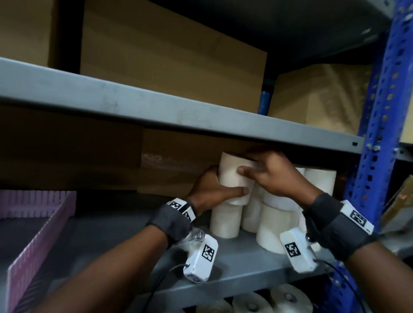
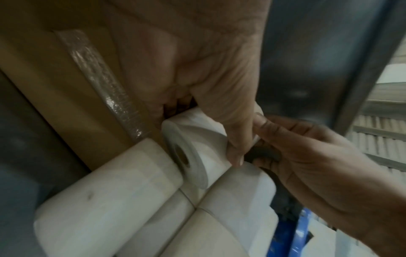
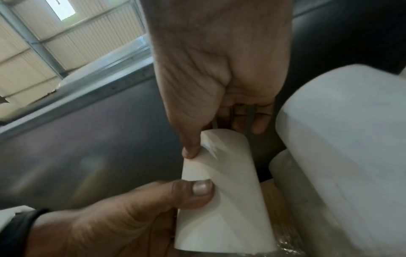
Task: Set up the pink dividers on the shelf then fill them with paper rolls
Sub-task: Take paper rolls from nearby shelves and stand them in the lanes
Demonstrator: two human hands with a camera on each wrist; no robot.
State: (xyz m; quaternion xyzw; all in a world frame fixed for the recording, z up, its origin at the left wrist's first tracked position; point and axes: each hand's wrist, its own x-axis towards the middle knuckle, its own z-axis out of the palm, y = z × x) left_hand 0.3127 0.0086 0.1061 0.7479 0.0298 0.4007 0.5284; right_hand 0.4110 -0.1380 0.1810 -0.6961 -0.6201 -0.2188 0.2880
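Both hands hold one paper roll above the stack on the grey shelf.

Nearest, the pink dividers stand on the left of the shelf, well apart from the rolls. Farther in, the left hand curls round the lower part of the paper roll, thumb pressed on its front; the right hand grips its top. The roll is upright, on top of the stacked rolls. Behind stands a cardboard box.
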